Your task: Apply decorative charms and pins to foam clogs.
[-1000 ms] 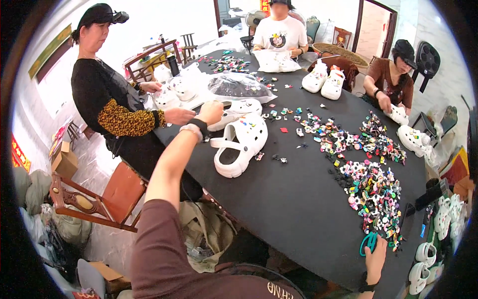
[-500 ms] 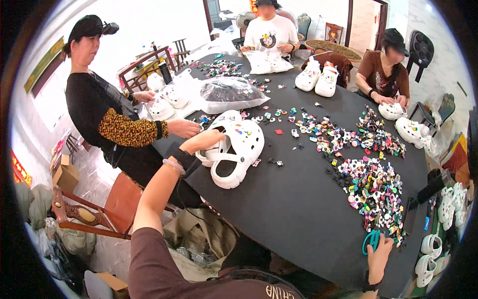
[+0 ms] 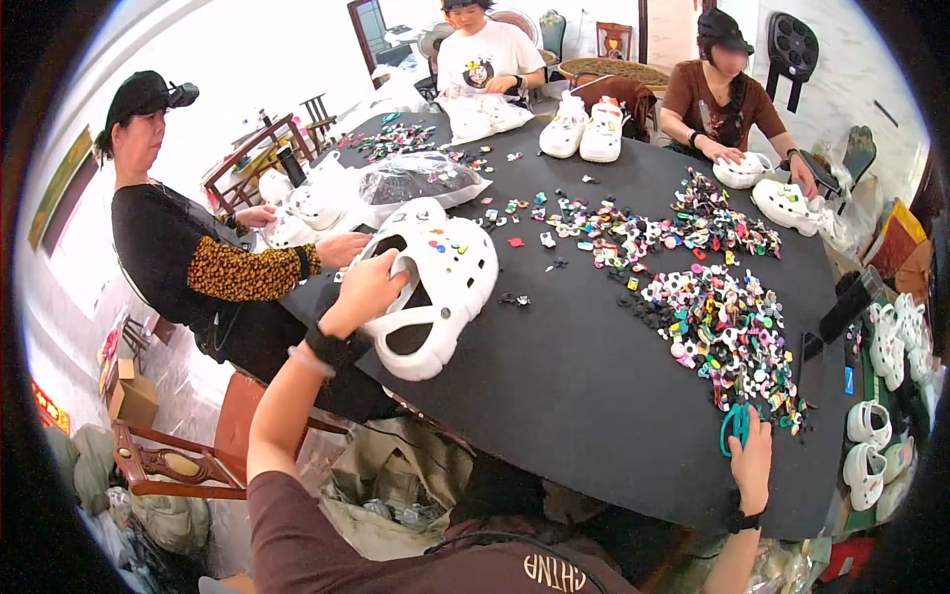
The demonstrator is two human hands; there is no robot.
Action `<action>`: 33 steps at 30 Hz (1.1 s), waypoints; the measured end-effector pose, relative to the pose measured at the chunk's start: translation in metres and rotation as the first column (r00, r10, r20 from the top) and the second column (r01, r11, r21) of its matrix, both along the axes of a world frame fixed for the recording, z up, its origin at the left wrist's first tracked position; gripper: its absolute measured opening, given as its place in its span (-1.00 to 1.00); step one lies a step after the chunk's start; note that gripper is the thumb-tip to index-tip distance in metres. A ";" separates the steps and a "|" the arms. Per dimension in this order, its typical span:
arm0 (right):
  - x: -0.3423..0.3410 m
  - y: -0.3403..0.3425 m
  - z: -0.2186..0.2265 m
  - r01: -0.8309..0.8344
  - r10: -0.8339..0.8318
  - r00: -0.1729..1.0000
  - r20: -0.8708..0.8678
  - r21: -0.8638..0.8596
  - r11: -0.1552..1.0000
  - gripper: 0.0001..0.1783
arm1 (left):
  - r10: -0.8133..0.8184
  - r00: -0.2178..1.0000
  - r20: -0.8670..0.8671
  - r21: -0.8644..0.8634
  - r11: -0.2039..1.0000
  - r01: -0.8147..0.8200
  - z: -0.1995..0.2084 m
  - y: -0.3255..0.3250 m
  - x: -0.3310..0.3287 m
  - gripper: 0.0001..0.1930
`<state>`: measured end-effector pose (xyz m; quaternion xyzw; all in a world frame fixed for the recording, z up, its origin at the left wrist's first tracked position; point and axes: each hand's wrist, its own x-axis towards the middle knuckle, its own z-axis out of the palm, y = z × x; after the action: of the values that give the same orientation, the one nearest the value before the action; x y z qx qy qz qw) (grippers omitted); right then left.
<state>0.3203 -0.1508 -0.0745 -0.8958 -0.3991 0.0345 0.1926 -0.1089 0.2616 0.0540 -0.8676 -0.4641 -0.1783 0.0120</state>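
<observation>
My left hand (image 3: 371,294) is closed on the opening edge of a white clog (image 3: 465,259), whose heel strap hangs toward me. Small coloured charms sit on its upper, and its toe points away, up and to the right. Behind it, part of another white clog (image 3: 420,210) shows. At the table's right side, my right hand (image 3: 751,455) has its thumb and fingers around a tool with teal loop handles (image 3: 734,423); its working end is hidden. Just beyond that hand lies a heap of mixed shoe charms (image 3: 727,332).
A dark table (image 3: 564,396) spreads before me, with more charms (image 3: 633,238) scattered across it. White clogs (image 3: 584,129) stand at the far side. Three people handle clogs or bags around the table. A wooden chair (image 3: 237,436) stands at left; loose clogs (image 3: 866,470) sit at right.
My left hand has shifted its hold on the clog's opening, and the clog is tilted more toward me. My right hand stays at the teal-handled tool. The whole view has shifted slightly.
</observation>
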 end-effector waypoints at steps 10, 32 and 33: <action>-0.003 0.005 0.007 0.027 -0.027 0.999 0.019 -0.043 0.999 -0.29 | -0.414 0.904 0.105 -0.036 0.907 0.419 0.016 -0.117 0.056 -0.80; -0.046 0.026 0.058 0.035 -0.041 0.998 0.046 0.129 0.991 -0.56 | 0.073 0.716 0.694 -0.495 0.770 0.402 -0.059 -0.182 0.120 -0.53; -0.061 0.030 0.069 -0.016 0.039 0.998 -0.057 0.348 0.937 -0.63 | 0.081 0.733 0.675 -0.501 0.780 0.375 -0.064 -0.174 0.123 -0.53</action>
<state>0.2592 -0.1203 -0.0052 -0.8406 -0.4053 -0.0056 0.3594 0.0143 0.0876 -0.0096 -0.7375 -0.3941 -0.3162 -0.4481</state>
